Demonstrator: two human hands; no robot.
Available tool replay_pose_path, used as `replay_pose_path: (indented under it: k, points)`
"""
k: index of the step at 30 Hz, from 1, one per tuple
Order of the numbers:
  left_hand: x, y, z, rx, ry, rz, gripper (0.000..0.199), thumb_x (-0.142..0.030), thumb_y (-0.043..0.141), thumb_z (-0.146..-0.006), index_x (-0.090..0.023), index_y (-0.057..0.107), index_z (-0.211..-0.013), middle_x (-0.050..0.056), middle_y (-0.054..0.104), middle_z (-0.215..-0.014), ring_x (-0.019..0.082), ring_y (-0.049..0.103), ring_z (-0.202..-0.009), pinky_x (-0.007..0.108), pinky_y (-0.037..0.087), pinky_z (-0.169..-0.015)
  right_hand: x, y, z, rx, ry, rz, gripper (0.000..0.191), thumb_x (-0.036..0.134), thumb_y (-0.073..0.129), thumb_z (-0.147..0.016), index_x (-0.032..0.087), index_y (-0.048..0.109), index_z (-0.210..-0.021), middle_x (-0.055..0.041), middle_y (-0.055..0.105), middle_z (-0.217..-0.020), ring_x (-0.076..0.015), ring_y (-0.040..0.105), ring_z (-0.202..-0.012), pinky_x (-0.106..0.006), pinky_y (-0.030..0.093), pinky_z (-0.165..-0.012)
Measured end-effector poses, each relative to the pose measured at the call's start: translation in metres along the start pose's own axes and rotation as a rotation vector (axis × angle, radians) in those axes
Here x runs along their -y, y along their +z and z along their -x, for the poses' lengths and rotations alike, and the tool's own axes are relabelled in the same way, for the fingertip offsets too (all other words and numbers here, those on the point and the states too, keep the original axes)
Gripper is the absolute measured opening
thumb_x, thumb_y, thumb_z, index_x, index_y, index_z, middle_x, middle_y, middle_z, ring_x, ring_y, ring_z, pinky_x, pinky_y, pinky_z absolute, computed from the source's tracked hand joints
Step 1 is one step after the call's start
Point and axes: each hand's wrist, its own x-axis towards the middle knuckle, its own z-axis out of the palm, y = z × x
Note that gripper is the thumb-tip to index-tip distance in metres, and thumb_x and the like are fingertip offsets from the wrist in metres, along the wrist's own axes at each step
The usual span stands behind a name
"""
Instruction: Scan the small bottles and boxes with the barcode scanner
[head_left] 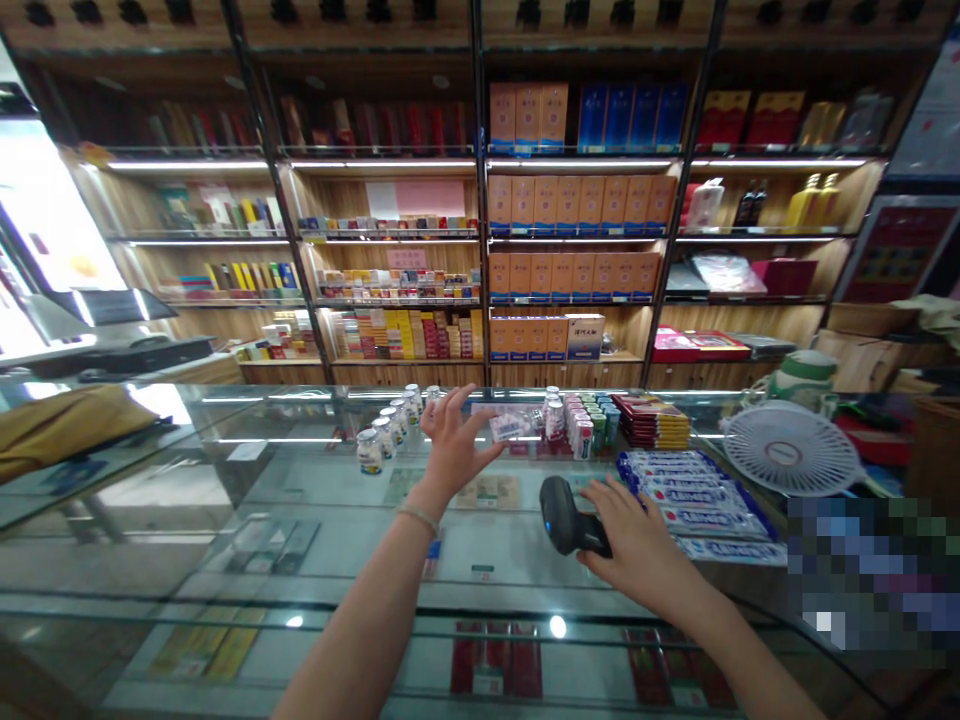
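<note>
My right hand [634,530] is wrapped round the handle of a black barcode scanner [559,512], which shows a small blue light and is held above the glass counter [517,545]. Over the counter's far side, my left hand [456,440] has its thumb and fingers apart, with nothing visibly gripped. Just right of its fingertips is a clear packet with a barcode label [511,426]; whether they touch it I cannot tell. Small white bottles [369,452] stand in a row left of that hand. Right of the packet are another few bottles [553,415] and rows of small upright tubes [582,438].
Blue-and-white long packs [697,495] lie on the right, with red and yellow packets [654,422] behind them. A white fan [791,450] and a green-and-white jug [804,375] stand at the right edge. Shelves of boxes [581,205] line the wall. A mustard cloth [75,425] lies left.
</note>
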Motion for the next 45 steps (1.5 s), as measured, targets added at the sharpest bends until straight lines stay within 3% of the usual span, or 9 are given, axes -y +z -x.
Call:
replay_pose_path:
  k: [3,9,13,16,19,25,33,37,45]
  points:
    - [0.002,0.000,0.001,-0.002,0.008,-0.012,0.037,-0.045,0.080,-0.073,-0.033,0.071,-0.107,0.008,0.045,-0.150,0.035,0.036,-0.141,0.055,0.010,-0.121,0.005,0.005,0.000,-0.062,-0.017,0.025,0.039,0.033,0.064,-0.078,0.026,0.066,-0.116,-0.0100,0.061,-0.140,-0.0358,0.048,-0.135,-0.067,0.027,-0.112]
    - [0.006,0.002,0.002,-0.042,0.013,-0.056,0.035,-0.048,0.078,-0.075,-0.032,0.072,-0.106,0.010,0.047,-0.148,0.034,0.039,-0.139,0.055,0.014,-0.119,0.008,0.005,-0.005,-0.173,-0.032,-0.057,0.027,0.026,0.064,-0.075,0.023,0.070,-0.102,-0.0103,0.059,-0.141,-0.0334,0.050,-0.133,-0.053,0.041,-0.108]
    - [0.009,0.003,0.003,-0.130,0.005,-0.111,0.037,-0.049,0.080,-0.074,-0.032,0.072,-0.106,0.010,0.049,-0.146,0.034,0.040,-0.137,0.055,0.014,-0.118,0.010,-0.016,-0.019,-0.189,-0.006,-0.294,0.031,0.034,0.060,-0.081,0.023,0.065,-0.110,-0.0093,0.059,-0.139,-0.0278,0.061,-0.120,-0.042,0.050,-0.098]
    - [0.012,0.004,0.003,-0.169,0.001,-0.146,0.037,-0.048,0.081,-0.073,-0.033,0.072,-0.105,0.009,0.049,-0.146,0.034,0.041,-0.136,0.055,0.015,-0.117,0.016,-0.036,-0.029,-0.153,0.101,-0.441,0.037,0.045,0.056,-0.086,0.026,0.059,-0.118,-0.0054,0.073,-0.110,-0.0268,0.070,-0.099,-0.038,0.053,-0.082]
    - [0.013,0.003,0.003,-0.180,0.001,-0.165,0.036,-0.048,0.081,-0.074,-0.033,0.072,-0.106,0.009,0.049,-0.145,0.034,0.041,-0.135,0.055,0.016,-0.117,0.022,-0.048,-0.038,-0.196,0.172,-0.498,0.044,0.050,0.059,-0.085,0.027,0.053,-0.122,-0.0038,0.075,-0.099,-0.0282,0.072,-0.094,-0.034,0.052,-0.075]
    - [0.014,0.004,0.003,-0.175,0.004,-0.171,0.037,-0.049,0.080,-0.074,-0.033,0.072,-0.106,0.009,0.049,-0.145,0.034,0.041,-0.135,0.054,0.016,-0.117,0.029,-0.046,-0.043,-0.180,0.191,-0.398,0.044,0.042,0.062,-0.081,0.028,0.053,-0.122,-0.0040,0.076,-0.096,-0.0310,0.073,-0.089,-0.031,0.046,-0.066]
    - [0.011,0.005,0.004,-0.151,-0.022,-0.167,0.034,-0.049,0.078,-0.076,-0.033,0.073,-0.105,0.009,0.050,-0.144,0.033,0.042,-0.136,0.054,0.015,-0.118,0.034,-0.040,-0.033,-0.155,0.112,-0.316,0.050,0.035,0.064,-0.077,0.028,0.054,-0.125,-0.0012,0.076,-0.084,-0.0275,0.075,-0.076,-0.027,0.043,-0.058]
    - [0.008,0.006,0.003,-0.154,-0.015,-0.181,0.035,-0.043,0.082,-0.072,-0.030,0.074,-0.104,0.011,0.052,-0.140,0.034,0.045,-0.133,0.054,0.016,-0.117,0.036,-0.037,-0.030,-0.190,0.102,-0.192,0.041,0.035,0.064,-0.076,0.026,0.059,-0.116,-0.0008,0.073,-0.070,-0.0294,0.074,-0.069,-0.028,0.041,-0.055]
    - [0.010,0.005,0.003,-0.157,-0.007,-0.168,0.037,-0.053,0.079,-0.075,-0.034,0.073,-0.106,0.010,0.051,-0.142,0.033,0.044,-0.134,0.054,0.018,-0.115,0.030,-0.033,-0.030,-0.284,0.077,-0.192,0.042,0.034,0.065,-0.078,0.028,0.058,-0.119,0.0008,0.075,-0.076,-0.0260,0.074,-0.068,-0.027,0.042,-0.055]
